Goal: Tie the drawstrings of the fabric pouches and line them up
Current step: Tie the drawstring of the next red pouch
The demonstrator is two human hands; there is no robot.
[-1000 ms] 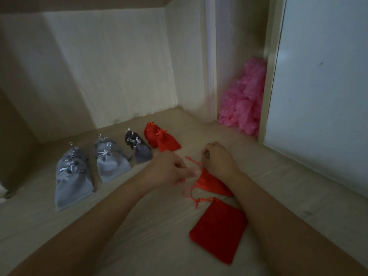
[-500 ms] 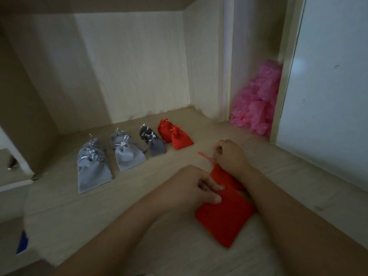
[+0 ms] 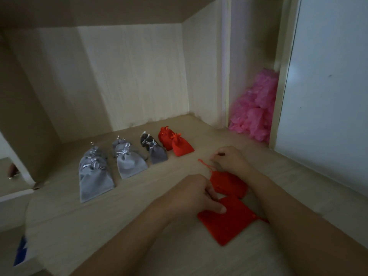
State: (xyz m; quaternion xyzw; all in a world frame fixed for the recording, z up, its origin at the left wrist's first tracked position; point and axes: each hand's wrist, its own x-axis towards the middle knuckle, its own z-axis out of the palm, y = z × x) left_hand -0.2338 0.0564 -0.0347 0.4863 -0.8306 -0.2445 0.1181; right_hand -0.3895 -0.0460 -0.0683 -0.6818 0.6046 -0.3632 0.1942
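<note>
On the wooden shelf floor point(image 3: 139, 206) a gathered red pouch point(image 3: 229, 184) lies between my hands, its drawstring point(image 3: 205, 165) trailing up and left. My right hand point(image 3: 232, 159) sits just behind it, fingers curled and pinching the drawstring. My left hand point(image 3: 199, 196) has its fingers curled at the pouch's left edge, and its thumb rests on a flat, open red pouch point(image 3: 227, 222) nearer me. Behind stand rows of tied pouches: light grey point(image 3: 95, 178), light grey point(image 3: 130, 162), dark grey point(image 3: 158, 153) and red point(image 3: 181, 147).
A heap of pink plastic point(image 3: 256, 108) fills the narrow slot at the back right. A white panel point(image 3: 328, 96) closes the right side, and wooden walls stand behind and to the left. Something blue point(image 3: 22, 251) shows at the bottom left edge.
My left hand has come back toward me and now lies on the two red pouches. The right hand stays at the drawstring. The camera has turned slightly left and up.
</note>
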